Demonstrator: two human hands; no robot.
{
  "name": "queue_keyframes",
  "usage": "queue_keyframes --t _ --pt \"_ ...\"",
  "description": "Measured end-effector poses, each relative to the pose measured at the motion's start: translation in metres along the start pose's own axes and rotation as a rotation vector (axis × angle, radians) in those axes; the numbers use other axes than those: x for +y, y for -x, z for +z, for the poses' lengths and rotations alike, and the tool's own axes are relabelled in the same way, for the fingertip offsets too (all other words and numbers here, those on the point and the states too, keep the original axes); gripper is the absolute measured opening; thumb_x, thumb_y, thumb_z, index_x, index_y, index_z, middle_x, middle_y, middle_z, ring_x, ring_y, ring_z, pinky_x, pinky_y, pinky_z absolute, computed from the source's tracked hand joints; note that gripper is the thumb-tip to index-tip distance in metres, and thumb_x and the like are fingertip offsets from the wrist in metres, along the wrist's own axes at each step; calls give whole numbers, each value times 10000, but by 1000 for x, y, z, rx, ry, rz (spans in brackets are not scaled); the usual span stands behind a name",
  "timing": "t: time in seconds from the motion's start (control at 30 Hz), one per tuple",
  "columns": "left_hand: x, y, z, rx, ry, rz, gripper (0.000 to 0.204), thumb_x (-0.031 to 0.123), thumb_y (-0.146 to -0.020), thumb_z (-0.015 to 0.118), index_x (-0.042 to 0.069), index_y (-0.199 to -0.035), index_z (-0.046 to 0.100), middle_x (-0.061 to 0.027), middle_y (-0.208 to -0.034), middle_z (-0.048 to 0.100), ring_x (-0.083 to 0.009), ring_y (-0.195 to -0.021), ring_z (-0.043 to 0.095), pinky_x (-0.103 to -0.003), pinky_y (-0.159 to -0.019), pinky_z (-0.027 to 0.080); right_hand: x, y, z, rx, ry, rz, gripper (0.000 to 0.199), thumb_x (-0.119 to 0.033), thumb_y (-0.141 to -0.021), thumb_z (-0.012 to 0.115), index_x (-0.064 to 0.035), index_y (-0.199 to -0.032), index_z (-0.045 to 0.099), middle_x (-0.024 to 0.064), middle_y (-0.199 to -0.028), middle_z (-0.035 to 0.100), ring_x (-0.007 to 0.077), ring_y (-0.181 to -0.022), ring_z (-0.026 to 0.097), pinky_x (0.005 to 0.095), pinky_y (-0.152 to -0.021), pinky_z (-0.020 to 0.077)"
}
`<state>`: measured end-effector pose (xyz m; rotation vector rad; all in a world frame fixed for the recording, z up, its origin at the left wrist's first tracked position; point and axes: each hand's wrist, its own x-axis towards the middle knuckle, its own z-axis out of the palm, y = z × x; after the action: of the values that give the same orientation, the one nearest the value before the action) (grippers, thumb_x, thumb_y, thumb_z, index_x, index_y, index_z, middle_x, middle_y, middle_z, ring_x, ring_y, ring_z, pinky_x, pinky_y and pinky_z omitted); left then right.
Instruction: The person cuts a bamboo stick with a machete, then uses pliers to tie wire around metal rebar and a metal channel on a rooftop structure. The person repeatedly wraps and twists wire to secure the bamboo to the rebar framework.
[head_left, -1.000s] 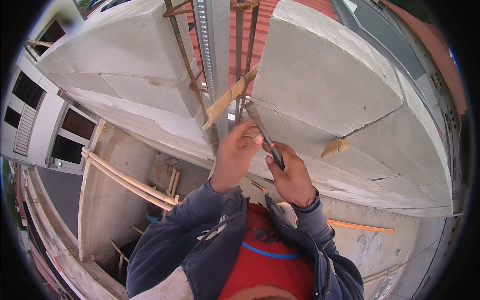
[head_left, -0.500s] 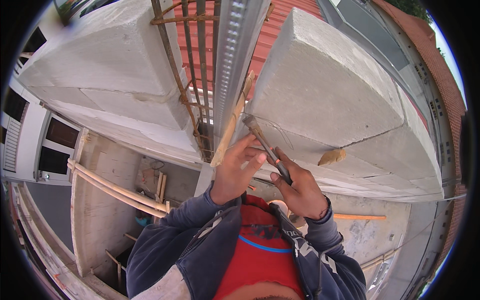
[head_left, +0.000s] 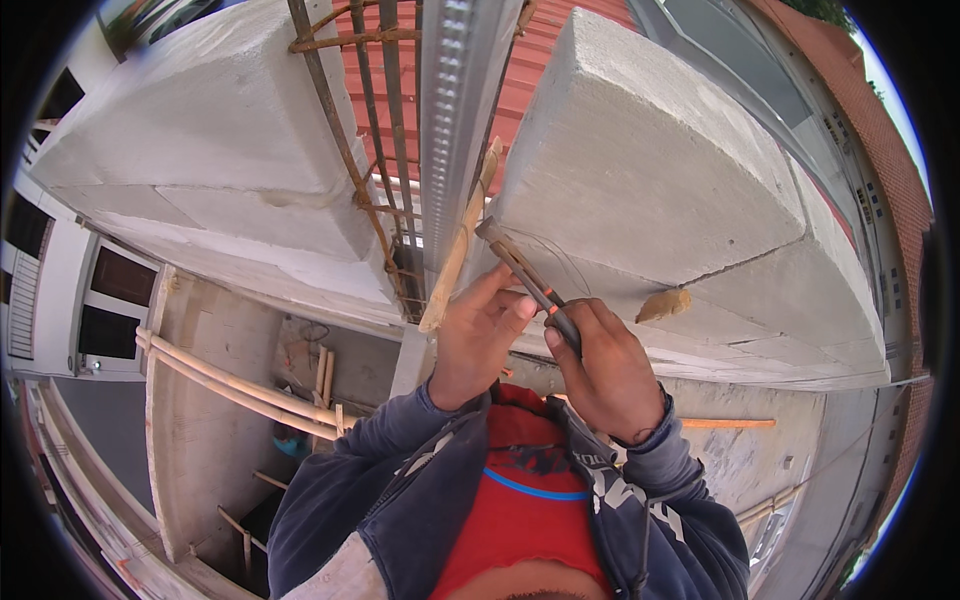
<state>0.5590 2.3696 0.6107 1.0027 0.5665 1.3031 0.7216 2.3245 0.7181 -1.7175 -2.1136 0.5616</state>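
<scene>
My right hand (head_left: 606,370) is wrapped round the dark handles of a pair of pincers (head_left: 528,272) with orange marks. The pincers tilt up to the left, their rusty head beside a rough wood strip (head_left: 462,250). Close below them is my left hand (head_left: 480,335), its fingers curled and its thumb bent inward; what they pinch, if anything, is hidden. A thin wire (head_left: 555,255) loops out beside the pincers' head, in front of the pale block wall (head_left: 650,170). Behind the wood strip rises a perforated metal channel (head_left: 447,130).
Rusty rebar with ties (head_left: 362,110) stands in the gap left of the channel, beside another block wall (head_left: 200,120). A wood piece (head_left: 664,305) juts from the right wall. Bamboo poles (head_left: 240,388) cross at lower left. An orange bar (head_left: 728,423) lies at lower right.
The pincers have shifted slightly left and up, and their two arms now show more apart. My right hand has turned a little; my left fingers have curled closer in.
</scene>
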Motion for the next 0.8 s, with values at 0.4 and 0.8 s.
queue_keyframes --t 0.4,0.8 --pt "-9 -3 7 108 -2 33 464 198 -1076 659 -49 -1444 521 -198 -1263 697 -277 -1169 698 -411 -1048 543 38 -14 16 -212 -358 57 318 -275 -1073 662 24 -1080 551 111 -776 678 301 -579 686 395 -533 527" --pt "8 -24 24 55 83 -102 303 290 -1128 556 -1 -1208 529 -149 -1025 726 -270 -1001 770 -337 -831 606 35 -10 23 -309 -936 141 535 19 -867 822 35 -1238 438 127 -1009 614 189 -683 701 343 -586 566"
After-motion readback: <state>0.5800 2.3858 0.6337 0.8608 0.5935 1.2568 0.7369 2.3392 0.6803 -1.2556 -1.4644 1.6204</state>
